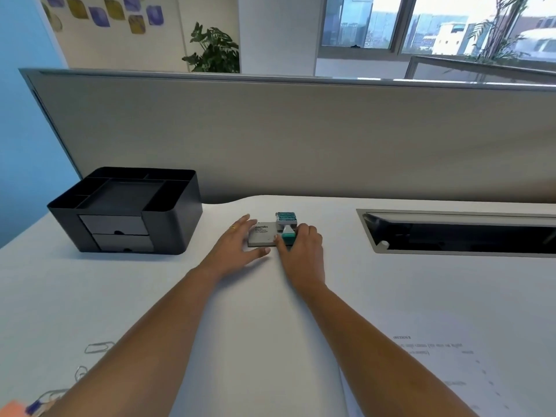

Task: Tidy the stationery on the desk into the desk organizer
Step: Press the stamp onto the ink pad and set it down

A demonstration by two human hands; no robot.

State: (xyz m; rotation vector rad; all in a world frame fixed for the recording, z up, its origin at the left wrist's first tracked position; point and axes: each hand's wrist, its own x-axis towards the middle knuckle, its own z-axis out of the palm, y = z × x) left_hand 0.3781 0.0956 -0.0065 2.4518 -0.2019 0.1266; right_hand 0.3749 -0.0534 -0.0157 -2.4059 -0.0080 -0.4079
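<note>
A white desk (301, 296) holds a black desk organizer (126, 210) at the far left, compartments seemingly empty, ready for items. Centre, a flat grey stamp pad (261, 234) lies beside a teal date stamp (286, 222). The left hand (237, 246), fingers spread, touches the pad; the right hand (302, 245) closes around the stamp, likely to lift it.

Both bare forearms are reaching forward, converging toward the middle. The left hand (237, 243) is lying palm down with fingers spread and thumb pointing right, a ring showing on one finger. The right hand (302, 246) is curling, fingers bent around something small, thumb pressing inward.
</note>
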